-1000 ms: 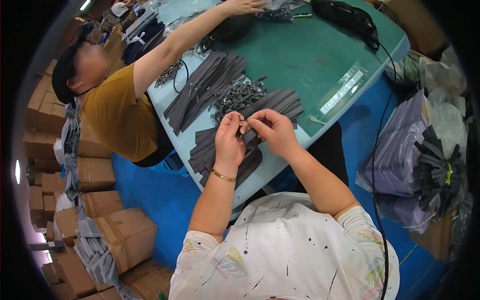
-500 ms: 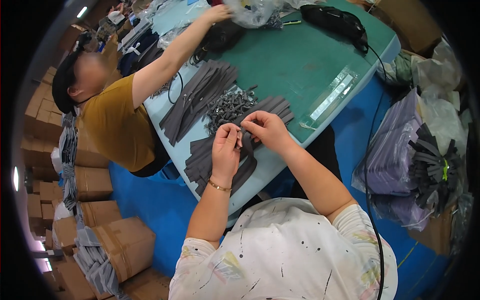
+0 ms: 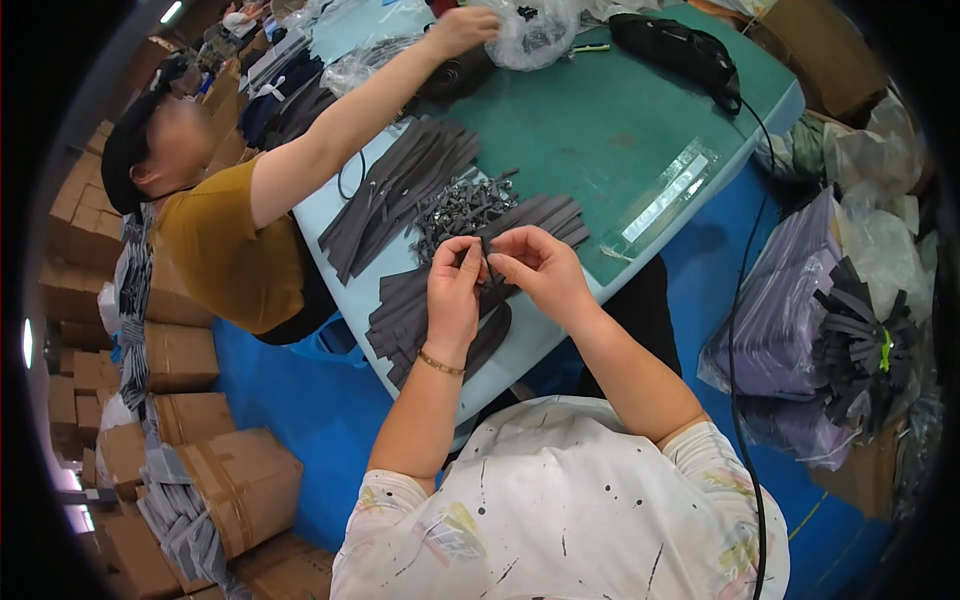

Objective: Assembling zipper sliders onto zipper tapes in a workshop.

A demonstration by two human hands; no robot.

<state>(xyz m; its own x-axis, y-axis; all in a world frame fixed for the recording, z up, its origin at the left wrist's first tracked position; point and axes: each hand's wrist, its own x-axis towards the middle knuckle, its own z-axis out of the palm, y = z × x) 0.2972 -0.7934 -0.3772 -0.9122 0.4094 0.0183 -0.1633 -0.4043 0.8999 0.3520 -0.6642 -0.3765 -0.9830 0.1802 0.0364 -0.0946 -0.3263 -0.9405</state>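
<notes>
The table (image 3: 620,130) was green with a pale blue edge. Dark grey zipper strips (image 3: 400,185) lay on it beside a heap of silvery metal sliders (image 3: 465,205). The person's shirt (image 3: 560,510) was white, flecked with dark spots and pastel smudges, and a gold bracelet (image 3: 440,364) circled the left wrist. The co-worker wore a mustard-yellow top (image 3: 225,255) and a black cap (image 3: 125,150). The floor (image 3: 300,410) was bright blue, the cardboard boxes (image 3: 240,485) brown, and a plastic bag (image 3: 790,310) lilac.

Bright, even light falls from above on my bench (image 3: 620,130); shadows are soft. A plastic strip (image 3: 665,195) glares. The fisheye bends edges toward a black rim, where boxes (image 3: 180,350) blur slightly.
</notes>
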